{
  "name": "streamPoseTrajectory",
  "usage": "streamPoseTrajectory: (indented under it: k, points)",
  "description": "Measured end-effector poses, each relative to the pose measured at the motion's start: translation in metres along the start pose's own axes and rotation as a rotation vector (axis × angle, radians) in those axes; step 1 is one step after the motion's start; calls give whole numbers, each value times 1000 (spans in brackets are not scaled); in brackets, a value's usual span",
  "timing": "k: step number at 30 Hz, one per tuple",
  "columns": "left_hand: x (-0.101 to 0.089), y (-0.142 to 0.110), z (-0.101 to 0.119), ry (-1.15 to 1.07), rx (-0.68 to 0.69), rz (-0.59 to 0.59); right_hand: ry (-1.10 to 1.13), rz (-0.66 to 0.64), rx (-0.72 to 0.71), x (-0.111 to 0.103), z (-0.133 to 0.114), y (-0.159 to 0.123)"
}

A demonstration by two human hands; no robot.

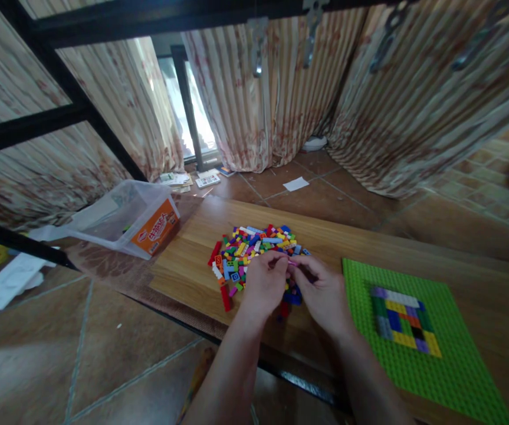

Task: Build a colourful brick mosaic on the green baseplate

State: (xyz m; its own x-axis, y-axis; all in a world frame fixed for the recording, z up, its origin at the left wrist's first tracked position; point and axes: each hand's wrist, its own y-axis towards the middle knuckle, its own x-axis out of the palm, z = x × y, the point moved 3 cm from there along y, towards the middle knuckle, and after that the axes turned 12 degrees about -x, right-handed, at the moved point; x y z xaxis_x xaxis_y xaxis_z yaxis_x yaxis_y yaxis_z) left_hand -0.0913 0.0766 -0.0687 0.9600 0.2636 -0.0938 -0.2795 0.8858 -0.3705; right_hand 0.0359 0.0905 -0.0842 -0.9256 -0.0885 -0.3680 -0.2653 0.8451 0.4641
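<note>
Both my hands meet over the right side of a heap of mixed toy bricks (pixel 240 251) on the wooden board. My left hand (pixel 266 280) is closed, with its fingertips pinching at a small pink brick (pixel 292 263). From the other side my right hand (pixel 320 286) pinches the same pink brick between thumb and fingers. Most of the brick is hidden by the fingertips. To the right lies a green baseplate (pixel 453 378), carrying a flat block of coloured bricks (pixel 407 321) in yellow, blue, white, purple and other colours.
At the left end of the wooden board (pixel 187 260) stands a clear plastic bin (pixel 117 221) with an orange label. Black metal bars (pixel 81 109) cross the upper left. Behind are striped curtains (pixel 254 106), and papers (pixel 296 184) lie on the tiled floor.
</note>
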Motion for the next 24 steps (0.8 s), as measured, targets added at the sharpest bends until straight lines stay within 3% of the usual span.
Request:
streamPoseTrajectory:
  k: [7,16,20,24]
  points:
    - [6,-8,6,-252,-220,-105,273,130,108,-6,3,1]
    - [5,-9,2,-410,-255,-212,433,160,243,-6,2,0]
    - [7,-8,2,-358,-210,-122,441,206,287,-1,6,-1]
    - [11,-7,1,-288,-195,-122,431,218,321,0,7,0]
